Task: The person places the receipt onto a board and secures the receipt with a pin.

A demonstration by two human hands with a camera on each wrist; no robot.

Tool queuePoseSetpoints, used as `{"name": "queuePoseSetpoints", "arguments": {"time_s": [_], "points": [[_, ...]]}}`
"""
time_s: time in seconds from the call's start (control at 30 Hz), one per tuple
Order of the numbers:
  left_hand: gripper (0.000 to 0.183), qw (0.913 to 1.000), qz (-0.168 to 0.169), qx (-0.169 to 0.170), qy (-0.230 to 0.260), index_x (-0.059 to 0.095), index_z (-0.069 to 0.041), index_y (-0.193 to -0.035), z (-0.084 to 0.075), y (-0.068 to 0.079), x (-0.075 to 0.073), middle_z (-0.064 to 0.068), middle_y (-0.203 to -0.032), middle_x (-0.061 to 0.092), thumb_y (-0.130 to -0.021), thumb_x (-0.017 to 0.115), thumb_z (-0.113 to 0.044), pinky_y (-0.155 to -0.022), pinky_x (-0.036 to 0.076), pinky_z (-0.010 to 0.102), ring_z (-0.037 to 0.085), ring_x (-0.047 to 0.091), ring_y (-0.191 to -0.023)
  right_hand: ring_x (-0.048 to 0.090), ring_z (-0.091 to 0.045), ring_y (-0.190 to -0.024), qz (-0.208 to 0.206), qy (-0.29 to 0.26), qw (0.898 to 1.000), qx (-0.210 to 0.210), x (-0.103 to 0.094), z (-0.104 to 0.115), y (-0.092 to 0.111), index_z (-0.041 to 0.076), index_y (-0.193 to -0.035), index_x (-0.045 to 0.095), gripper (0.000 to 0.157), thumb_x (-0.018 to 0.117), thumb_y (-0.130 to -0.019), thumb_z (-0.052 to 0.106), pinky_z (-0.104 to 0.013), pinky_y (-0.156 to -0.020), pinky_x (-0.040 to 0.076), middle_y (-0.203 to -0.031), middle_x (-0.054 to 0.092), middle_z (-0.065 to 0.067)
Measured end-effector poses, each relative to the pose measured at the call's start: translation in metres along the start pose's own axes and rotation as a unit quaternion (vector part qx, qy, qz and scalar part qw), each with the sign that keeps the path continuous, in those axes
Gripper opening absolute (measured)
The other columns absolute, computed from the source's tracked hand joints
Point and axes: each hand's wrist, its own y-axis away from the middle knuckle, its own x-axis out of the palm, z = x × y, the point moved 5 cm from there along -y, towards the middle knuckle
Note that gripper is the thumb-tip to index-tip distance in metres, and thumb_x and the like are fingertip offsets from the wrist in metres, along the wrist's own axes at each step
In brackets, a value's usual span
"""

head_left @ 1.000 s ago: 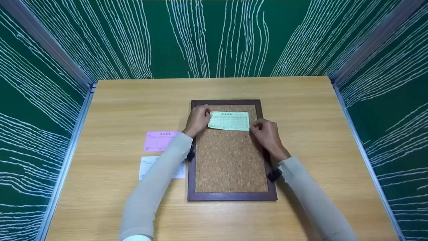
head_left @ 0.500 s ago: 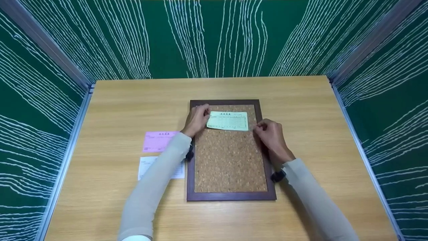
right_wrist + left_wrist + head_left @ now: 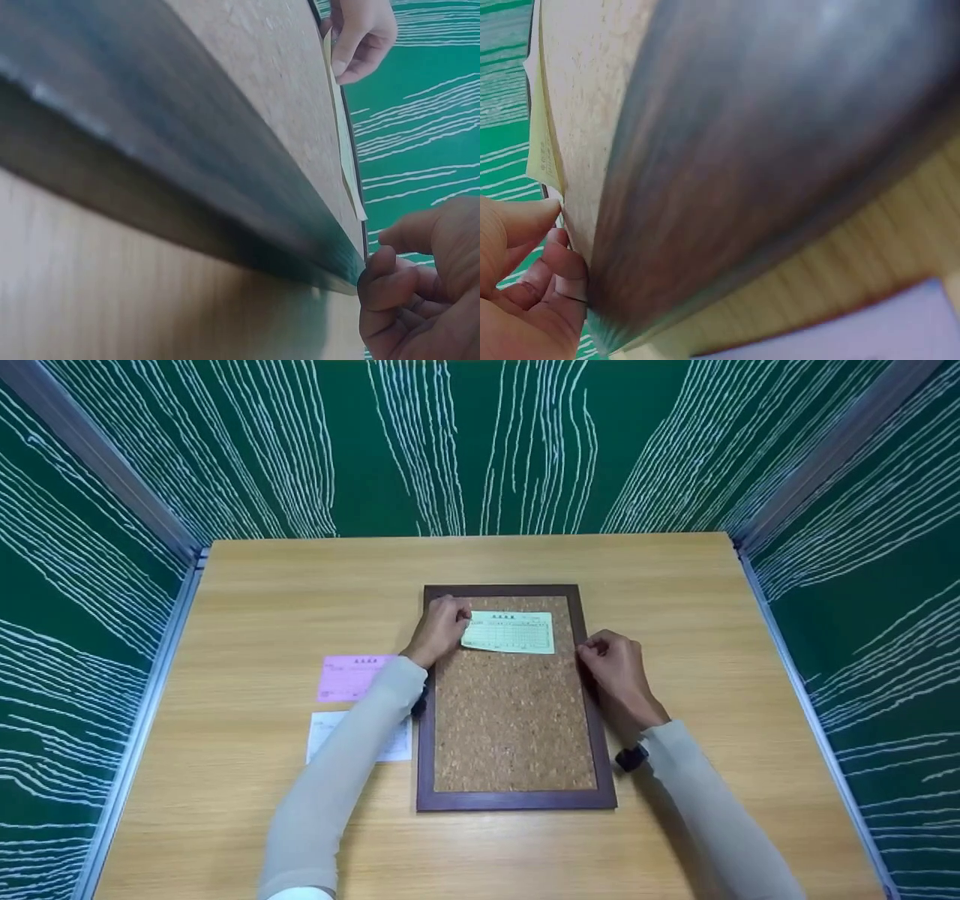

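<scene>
At the left, the pink paper (image 3: 349, 679) and white paper (image 3: 324, 727) lie on the table (image 3: 225, 615), so they look not done yet. The left hand (image 3: 436, 631) pinches the left edge of the green paper (image 3: 510, 632), which is on the far part of the board (image 3: 517, 720), maybe nearly done. Right of it, apart, the right hand (image 3: 616, 664) has curled fingers by the frame (image 3: 517, 800), with nothing seen in them

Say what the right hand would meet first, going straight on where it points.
The right hand would probably meet the dark frame; if it passes above, the green slip. Height is unclear.
</scene>
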Motion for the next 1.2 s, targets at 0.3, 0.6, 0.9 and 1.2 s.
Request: {"name": "queuePoseSetpoints", "arguments": {"time_s": [0.3,0.6,0.9,1.2], "points": [[0.012,0.994,0.066,-0.027,-0.083,0.081,0.004,-0.107,-0.007,0.004,-0.006,0.02,-0.112,0.077,-0.1,0.071,0.002,-0.106,0.049,0.049,0.039,0.064,-0.113,0.066,-0.013,-0.061,-0.016,-0.007,1.0,-0.011,-0.013,-0.003,0.002,-0.002,-0.097,0.079,0.01,0.075,-0.101,0.006,-0.015,-0.055,0.048,-0.084,0.077,-0.014],[0.019,0.989,0.085,-0.041,-0.114,0.08,-0.004,-0.116,0.0,0.007,-0.002,0.015,-0.125,0.071,-0.1,0.077,-0.011,-0.1,0.051,0.052,0.035,0.057,-0.118,0.067,-0.024,-0.079,-0.023,0.016,1.0,-0.015,-0.027,-0.005,0.008,-0.005,-0.1,0.078,0.011,0.071,-0.101,0.004,-0.013,-0.062,0.044,-0.092,0.077,-0.019],[0.034,0.9803,0.122,-0.072,-0.138,0.077,-0.011,-0.135,-0.007,0.015,-0.013,0.012,-0.141,0.063,-0.104,0.079,-0.024,-0.103,0.038,0.056,0.034,0.049,-0.127,0.066,-0.017,-0.073,-0.02,0.026,0.999,-0.02,-0.036,-0.011,0.013,-0.007,-0.102,0.078,0.011,0.07,-0.102,0.002,-0.011,-0.057,0.045,-0.092,0.077,-0.02],[0.045,0.9796,0.145,-0.079,-0.115,0.072,-0.01,-0.143,-0.003,0.018,-0.012,0.016,-0.148,0.054,-0.102,0.081,-0.026,-0.122,0.025,0.075,0.036,0.04,-0.138,0.067,-0.019,-0.073,-0.021,0.016,1.0,-0.013,-0.042,-0.015,0.016,-0.007,-0.101,0.078,0.012,0.071,-0.102,0.003,-0.011,-0.057,0.047,-0.092,0.077,-0.02]]}}
